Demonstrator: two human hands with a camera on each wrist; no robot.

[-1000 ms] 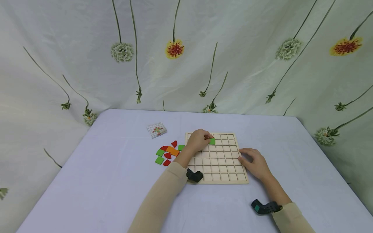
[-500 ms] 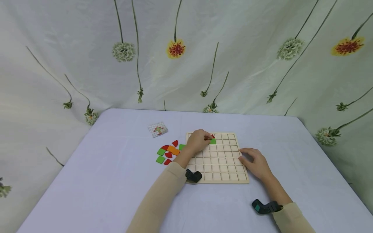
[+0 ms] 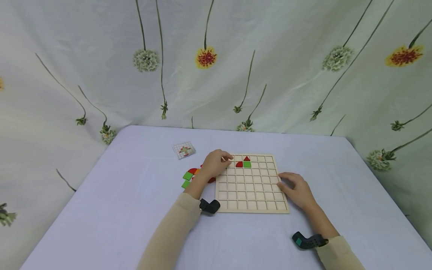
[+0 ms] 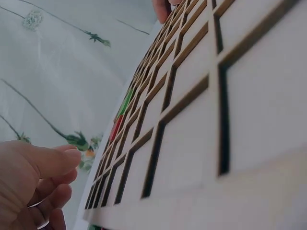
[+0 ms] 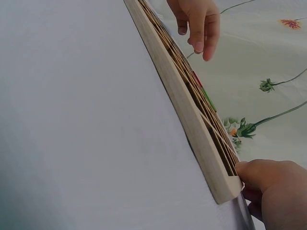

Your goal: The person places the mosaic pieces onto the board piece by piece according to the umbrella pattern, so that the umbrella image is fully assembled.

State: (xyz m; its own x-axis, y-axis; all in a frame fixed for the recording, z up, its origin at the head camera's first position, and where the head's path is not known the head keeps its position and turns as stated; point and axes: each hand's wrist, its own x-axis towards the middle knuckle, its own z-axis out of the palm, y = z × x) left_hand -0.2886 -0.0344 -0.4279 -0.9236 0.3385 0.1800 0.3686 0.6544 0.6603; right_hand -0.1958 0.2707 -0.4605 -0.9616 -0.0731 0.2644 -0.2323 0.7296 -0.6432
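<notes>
A wooden grid board (image 3: 251,187) lies on the table. In it sit a red triangle tile (image 3: 247,158), a red quarter-round tile (image 3: 239,164) and a green square tile (image 3: 247,164). My left hand (image 3: 217,163) hovers over the board's upper left side with its fingers loosely bent. Nothing shows between thumb and fingers in the left wrist view, where the hand (image 4: 38,184) is beside the board. My right hand (image 3: 297,189) rests thumb and fingertips against the board's right edge. In the right wrist view its thumb (image 5: 261,172) touches the rim near a corner.
Left of the board lie several loose tiles, partly hidden by my left forearm, among them a green tile (image 3: 188,175) and a red tile (image 3: 192,170). A pattern card (image 3: 184,150) lies farther back. A flower-printed cloth (image 3: 287,75) hangs behind the table.
My left hand has let go of the red quarter-round tile, which now shows in the board left of the green square, and has drawn back leftward. My right hand stays at the board's edge.
</notes>
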